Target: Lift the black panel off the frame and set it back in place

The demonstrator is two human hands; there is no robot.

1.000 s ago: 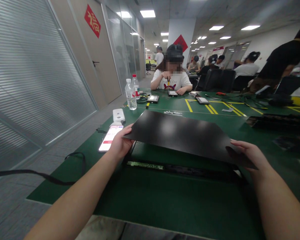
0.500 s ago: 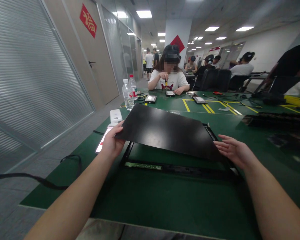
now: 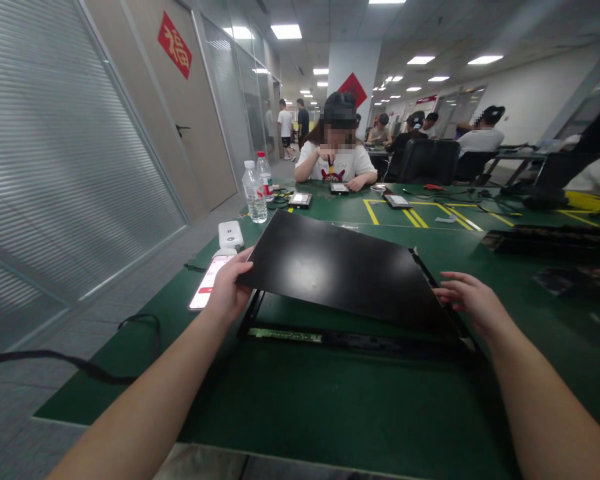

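Note:
A large thin black panel (image 3: pixel 340 267) is tilted up at its near edge over a black frame (image 3: pixel 360 341) that lies on the green table mat (image 3: pixel 330 400). My left hand (image 3: pixel 227 290) grips the panel's near left corner, thumb on top. My right hand (image 3: pixel 467 300) rests against the panel's right edge near the corner, fingers bent and slightly apart; whether it grips the panel is unclear. A green circuit strip (image 3: pixel 285 333) runs along the frame's near bar.
A lit phone (image 3: pixel 207 290) and a white device (image 3: pixel 230 233) lie left of the panel. Two water bottles (image 3: pixel 255 193) stand behind. A black cable (image 3: pixel 80 363) trails off the table's left edge. A seated person (image 3: pixel 335 157) works opposite; other dark panels (image 3: pixel 555 240) lie at right.
The panel's right side has come down toward the frame. My right hand moved from under the near right corner to the panel's right edge. My left hand kept its hold.

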